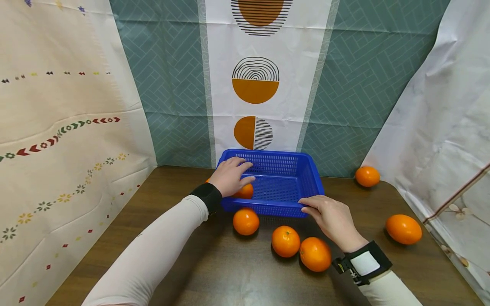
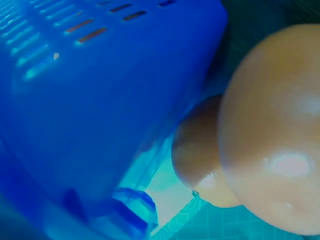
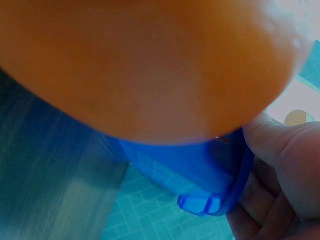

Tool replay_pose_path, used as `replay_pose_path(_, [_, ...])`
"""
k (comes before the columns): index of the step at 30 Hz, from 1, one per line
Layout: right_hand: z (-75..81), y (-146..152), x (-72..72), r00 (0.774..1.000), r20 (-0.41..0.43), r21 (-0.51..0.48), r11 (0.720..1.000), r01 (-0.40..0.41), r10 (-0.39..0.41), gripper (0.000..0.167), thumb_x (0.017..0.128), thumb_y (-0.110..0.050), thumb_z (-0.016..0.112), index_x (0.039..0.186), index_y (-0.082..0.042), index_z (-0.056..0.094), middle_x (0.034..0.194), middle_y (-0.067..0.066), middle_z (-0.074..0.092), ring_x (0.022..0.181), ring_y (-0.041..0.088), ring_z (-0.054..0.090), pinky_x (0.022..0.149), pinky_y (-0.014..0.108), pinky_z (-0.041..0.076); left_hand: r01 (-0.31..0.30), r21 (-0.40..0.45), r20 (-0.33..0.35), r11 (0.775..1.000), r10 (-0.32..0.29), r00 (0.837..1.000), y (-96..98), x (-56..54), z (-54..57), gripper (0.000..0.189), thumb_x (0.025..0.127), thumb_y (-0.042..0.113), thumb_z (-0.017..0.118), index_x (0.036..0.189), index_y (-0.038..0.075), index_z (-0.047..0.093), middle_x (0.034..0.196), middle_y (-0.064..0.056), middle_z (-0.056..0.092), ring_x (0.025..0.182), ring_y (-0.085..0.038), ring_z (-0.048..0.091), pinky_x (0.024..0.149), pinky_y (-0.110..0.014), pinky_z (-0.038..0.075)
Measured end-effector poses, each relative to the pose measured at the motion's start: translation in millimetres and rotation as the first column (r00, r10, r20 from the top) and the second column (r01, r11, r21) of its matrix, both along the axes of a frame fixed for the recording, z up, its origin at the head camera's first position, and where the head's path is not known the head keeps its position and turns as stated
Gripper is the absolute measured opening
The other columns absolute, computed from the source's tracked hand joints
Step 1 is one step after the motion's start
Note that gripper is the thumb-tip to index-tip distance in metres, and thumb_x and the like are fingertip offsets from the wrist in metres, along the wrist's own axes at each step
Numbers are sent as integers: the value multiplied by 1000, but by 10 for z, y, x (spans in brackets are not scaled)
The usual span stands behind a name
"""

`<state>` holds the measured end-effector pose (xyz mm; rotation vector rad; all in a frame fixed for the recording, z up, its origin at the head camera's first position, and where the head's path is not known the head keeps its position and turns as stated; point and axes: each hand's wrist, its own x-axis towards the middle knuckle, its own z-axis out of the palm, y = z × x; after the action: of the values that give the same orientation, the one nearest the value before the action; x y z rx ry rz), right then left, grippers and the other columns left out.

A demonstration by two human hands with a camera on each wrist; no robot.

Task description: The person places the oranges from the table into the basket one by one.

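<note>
Left hand (image 1: 229, 175): reached across the basket's left side, back of hand up, fingers spread with a gap between thumb and index. Thumb lay over the top of the inside orange (image 1: 245, 192); contact, couldn't tell.
Right hand (image 1: 332, 216): clamped on the basket's front rim near its right corner, thumb outside, fingers behind the rim. Right wrist view agreed.
My left forearm (image 1: 149, 255) ran diagonally in from lower left; my right one came in steeper from lower right. Straps on both wrists.

Basket (image 1: 266, 209): upright near the back edge of the tabletop (image 1: 214, 276), just in front of the green-and-white cloth (image 1: 176, 93). Inside orange sat in its front left corner; perforated floor showed from there to the right wall.
A sliver of one more orange (image 1: 207, 180) poked out behind my left wrist, apparently outside the basket.
Near orange (image 1: 246, 221) was just in front of the front wall. Paired oranges (image 1: 286, 241) lay further toward me, about touching, the right one beside my right wrist.
Back right orange (image 1: 367, 176) was by the back edge, right orange (image 1: 403, 229) near the right edge. Tabletop ran between the basket and both, also from my left forearm to the left edge.
</note>
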<state>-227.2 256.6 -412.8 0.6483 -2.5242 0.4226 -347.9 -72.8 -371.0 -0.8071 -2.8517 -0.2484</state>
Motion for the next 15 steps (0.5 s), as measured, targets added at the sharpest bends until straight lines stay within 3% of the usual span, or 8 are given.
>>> replay_pose_path(7, [-1, -4, -5, 1000, 6, 1, 1000, 4, -4, 24, 97, -16, 86, 121, -13, 85, 114, 5, 83, 102, 27, 80, 78, 51, 66, 3, 11, -45, 1000, -3, 999, -57, 60, 40, 61, 113, 52, 59, 163, 16, 56, 166, -16, 51, 158, -37, 40, 132, -58, 26])
replay_pose_path(15, [5, -5, 0, 1000, 3, 6, 1000, 4, -5, 23, 98, -16, 85, 120, -13, 85, 113, 4, 82, 101, 27, 80, 78, 50, 66, -8, 49, -82, 999, 12, 997, -150, 38, 31, 61, 113, 51, 60, 162, 16, 57, 166, -15, 50, 157, -36, 41, 132, -57, 27])
